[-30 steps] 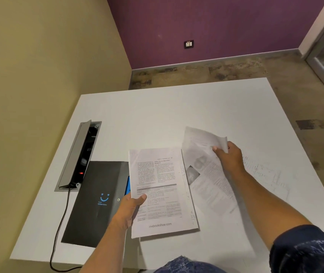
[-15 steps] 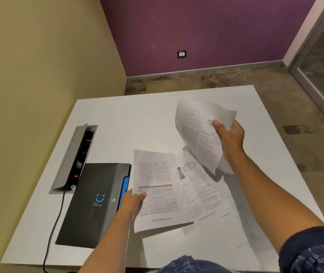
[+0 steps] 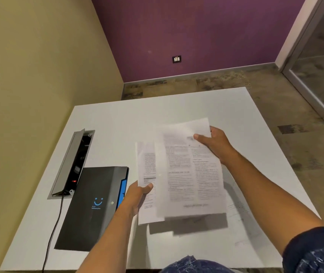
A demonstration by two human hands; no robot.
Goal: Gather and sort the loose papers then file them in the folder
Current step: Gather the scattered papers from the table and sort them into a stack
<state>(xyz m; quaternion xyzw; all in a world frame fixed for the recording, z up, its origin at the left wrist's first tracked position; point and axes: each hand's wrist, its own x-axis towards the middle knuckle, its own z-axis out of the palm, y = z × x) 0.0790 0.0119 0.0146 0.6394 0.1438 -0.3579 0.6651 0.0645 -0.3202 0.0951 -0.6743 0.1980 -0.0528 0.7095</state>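
Observation:
My left hand (image 3: 137, 195) grips the left edge of a printed paper stack (image 3: 146, 174), raised above the white table (image 3: 117, 123). My right hand (image 3: 215, 143) pinches the top right corner of another printed sheet (image 3: 192, 174), which lies blurred over the stack and covers most of it. A black folder (image 3: 92, 207) with a blue smile mark and a blue inner edge lies on the table left of my left hand. Faintly printed loose papers (image 3: 238, 209) lie flat on the table at the right, partly under my right forearm.
An open grey cable box (image 3: 72, 164) is set into the table left of the folder, with a black cable (image 3: 53, 231) running off the near edge. A yellow wall stands at the left, a purple wall behind, and a glass door at the right.
My right hand has carried its sheet down and left from the air onto the stack in my left hand. The stack has lifted slightly. The loose sheet beside it is now covered.

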